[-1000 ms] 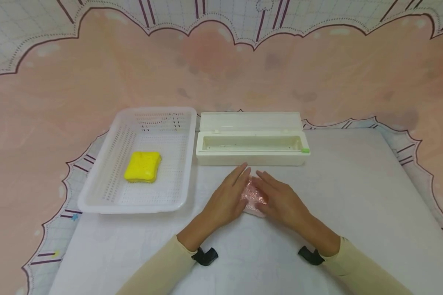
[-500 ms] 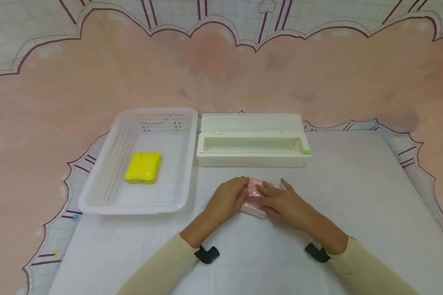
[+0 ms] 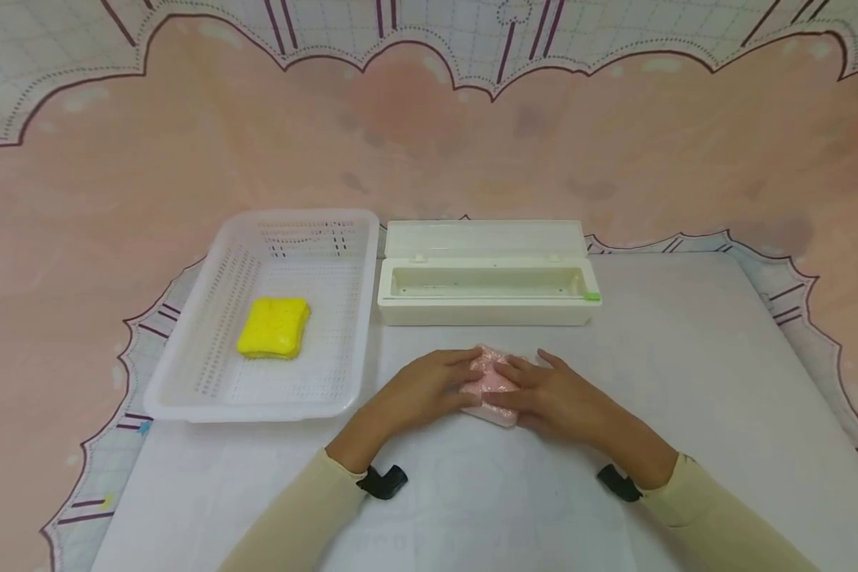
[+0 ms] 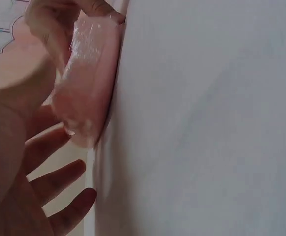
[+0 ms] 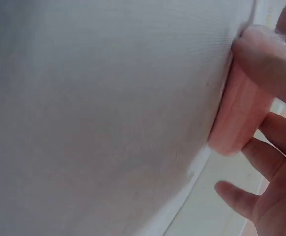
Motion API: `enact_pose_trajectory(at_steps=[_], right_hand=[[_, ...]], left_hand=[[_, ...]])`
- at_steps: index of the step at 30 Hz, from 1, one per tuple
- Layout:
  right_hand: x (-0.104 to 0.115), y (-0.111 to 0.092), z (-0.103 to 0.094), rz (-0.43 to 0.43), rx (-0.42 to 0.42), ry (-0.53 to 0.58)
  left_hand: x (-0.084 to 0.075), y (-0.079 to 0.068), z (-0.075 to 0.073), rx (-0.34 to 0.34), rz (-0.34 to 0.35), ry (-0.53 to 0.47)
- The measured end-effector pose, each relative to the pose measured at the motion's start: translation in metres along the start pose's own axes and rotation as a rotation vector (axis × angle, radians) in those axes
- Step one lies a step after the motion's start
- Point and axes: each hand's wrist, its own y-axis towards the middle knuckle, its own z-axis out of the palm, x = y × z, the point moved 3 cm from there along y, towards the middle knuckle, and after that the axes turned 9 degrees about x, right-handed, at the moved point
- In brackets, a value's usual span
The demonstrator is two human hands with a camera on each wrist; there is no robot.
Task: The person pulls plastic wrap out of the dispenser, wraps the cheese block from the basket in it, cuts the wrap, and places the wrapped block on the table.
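A pink block (image 3: 496,381), likely a sponge, lies on the white cloth in clear shiny film. My left hand (image 3: 418,389) is at its left side. The left thumb and some fingertips touch it, while the other fingers are spread apart, as the left wrist view shows. From the right, my right hand (image 3: 561,397) holds the block. In the right wrist view its thumb (image 5: 261,64) lies along the near side of the pink block (image 5: 241,108), with fingers at the far side. The block's underside is hidden.
Behind the hands stands a long white cling film dispenser (image 3: 489,312), lid up, with a green slider (image 3: 591,296) at its right end. To the left is a white plastic basket (image 3: 329,409) holding a yellow sponge (image 3: 273,327). White cloth (image 3: 701,381) stretches right.
Both hands have come down from above the block onto its sides and top. My left hand has shifted slightly left with its fingers spread wider. The block has stayed nearly in place.
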Motion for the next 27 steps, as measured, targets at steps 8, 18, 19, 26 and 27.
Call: enact_pose_trajectory(at_steps=[8, 18, 19, 26, 27], right_hand=[[-0.003, 0.003, -0.003, -0.008, -0.080, 0.277], [-0.006, -0.012, 0.009, 0.379, 0.119, 1.312], [-0.005, -0.013, 0.010, 0.409, 0.129, 1.401], [0.002, -0.023, 0.011, 0.423, 0.106, 1.661], [0.002, -0.026, 0.011, 0.427, 0.088, 1.667]], left_hand=[[0.008, -0.007, 0.006, 0.004, 0.071, -0.083], [-0.003, -0.001, 0.018, 0.149, -0.137, -1.027], [-0.005, 0.001, 0.020, 0.156, -0.159, -1.098], [-0.025, 0.011, 0.032, 0.164, -0.274, -1.334], [-0.029, 0.013, 0.032, 0.157, -0.272, -1.345]])
